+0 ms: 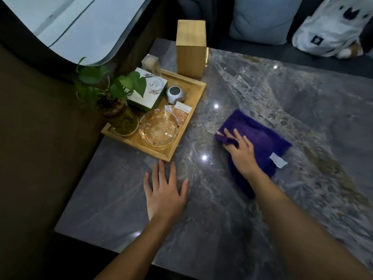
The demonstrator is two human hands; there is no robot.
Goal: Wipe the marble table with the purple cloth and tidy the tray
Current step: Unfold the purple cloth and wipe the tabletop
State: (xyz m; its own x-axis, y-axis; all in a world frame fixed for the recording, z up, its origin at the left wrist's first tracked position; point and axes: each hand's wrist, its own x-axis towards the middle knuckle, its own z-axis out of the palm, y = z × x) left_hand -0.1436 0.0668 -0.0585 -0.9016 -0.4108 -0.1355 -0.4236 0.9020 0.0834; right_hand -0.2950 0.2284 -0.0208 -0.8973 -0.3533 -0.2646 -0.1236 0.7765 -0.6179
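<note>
We are in the wiping step now. Our right hand (241,153) lies on the purple cloth (260,150) and presses it flat on the marble table (242,209); the thumb and the first fingers pinch a bunched corner of the cloth at its far-left edge, the other fingers are stretched over the fabric. The cloth is half folded, with a white label (278,160) showing to the right of this hand. Our left hand (164,190) rests on the table with the fingers spread and holds nothing — its fingertips are just before the near corner of the wooden tray (198,91), almost touching it.

In the tray, beyond the left hand, we see a glass ashtray (158,129), a small plant in a pot (119,110), a green and white box (148,91), a round grey device (175,94) and some small packets (180,112). A tall wooden box (190,49) stands on the table just behind the tray.

We judge that much of the surface is not yet wiped. The next move calls for even pressure and long strokes toward the tray side — and for care, because the left hand probably must shift the tray without tipping the plant or the ashtray
</note>
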